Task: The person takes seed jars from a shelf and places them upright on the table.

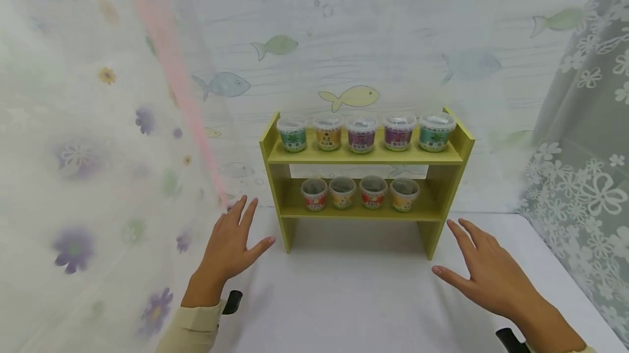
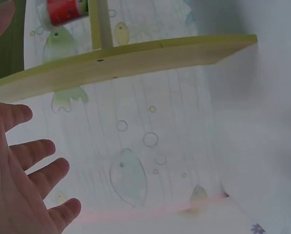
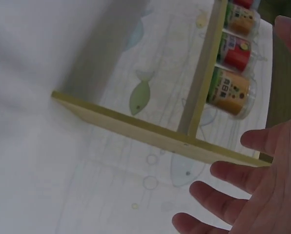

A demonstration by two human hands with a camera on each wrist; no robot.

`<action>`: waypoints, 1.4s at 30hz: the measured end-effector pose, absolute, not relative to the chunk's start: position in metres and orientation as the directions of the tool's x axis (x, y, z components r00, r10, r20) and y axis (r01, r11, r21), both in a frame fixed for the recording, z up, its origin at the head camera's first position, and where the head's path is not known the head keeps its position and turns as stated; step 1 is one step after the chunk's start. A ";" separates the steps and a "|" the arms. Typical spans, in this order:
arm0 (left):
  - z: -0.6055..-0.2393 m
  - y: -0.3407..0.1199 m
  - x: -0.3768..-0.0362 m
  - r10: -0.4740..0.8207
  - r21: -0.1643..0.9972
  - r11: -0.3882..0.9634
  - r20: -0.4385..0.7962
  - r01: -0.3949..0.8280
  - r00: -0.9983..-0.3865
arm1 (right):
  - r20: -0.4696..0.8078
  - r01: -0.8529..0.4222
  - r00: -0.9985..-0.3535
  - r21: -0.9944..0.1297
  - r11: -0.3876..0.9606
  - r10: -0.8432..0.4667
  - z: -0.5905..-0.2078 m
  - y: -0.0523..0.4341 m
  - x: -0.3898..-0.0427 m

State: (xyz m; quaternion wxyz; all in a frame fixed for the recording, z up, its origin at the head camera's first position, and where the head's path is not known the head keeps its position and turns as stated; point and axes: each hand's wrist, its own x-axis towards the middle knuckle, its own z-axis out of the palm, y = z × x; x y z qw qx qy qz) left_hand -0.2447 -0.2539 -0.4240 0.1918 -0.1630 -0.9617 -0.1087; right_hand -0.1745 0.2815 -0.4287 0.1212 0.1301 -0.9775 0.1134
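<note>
A yellow-green two-tier wooden shelf (image 1: 366,160) stands on the white table, filled with small lidded plastic cups. On the upper tier several cups wear green, orange and purple labels, such as a green cup (image 1: 434,133) at the right end. Lower down, several cups have red or orange labels, among them a red one (image 1: 373,195). My left hand (image 1: 228,249) hovers left of the shelf, fingers spread and holding nothing. To the right of the shelf, my right hand (image 1: 491,271) is likewise spread with nothing in it. In the right wrist view an orange-labelled cup (image 3: 228,92) appears beyond the fingers.
Behind the shelf hangs a pale curtain (image 1: 417,75) printed with fish. Flowered fabric (image 1: 73,178) drapes along the left, and white lace (image 1: 589,200) hangs at the right. The white tabletop (image 1: 354,304) reaches in front of the shelf.
</note>
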 end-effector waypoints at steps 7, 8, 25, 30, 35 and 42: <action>-0.407 -0.245 -0.261 0.304 0.133 0.897 0.507 0.422 -0.806 | 0.316 -0.314 -0.918 -0.217 0.924 -0.238 -0.421 0.273 -0.180; -0.404 -0.244 -0.264 0.306 0.130 0.894 0.523 0.430 -0.795 | 0.315 -0.315 -0.919 -0.220 0.923 -0.238 -0.420 0.271 -0.181; -0.353 -0.220 -0.304 0.319 0.113 0.822 0.721 0.559 -0.615 | 0.300 -0.320 -0.925 -0.281 0.905 -0.234 -0.393 0.248 -0.208; -0.342 -0.214 -0.308 0.310 0.158 0.792 0.728 0.590 -0.611 | 0.330 -0.343 -0.916 -0.349 0.872 -0.229 -0.392 0.242 -0.220; -0.338 -0.210 -0.311 0.290 0.179 0.773 0.754 0.609 -0.590 | 0.358 -0.364 -0.907 -0.404 0.839 -0.221 -0.396 0.235 -0.233; -0.336 -0.202 -0.316 0.276 0.180 0.743 0.795 0.645 -0.540 | 0.383 -0.341 -0.910 -0.483 0.807 -0.156 -0.404 0.226 -0.247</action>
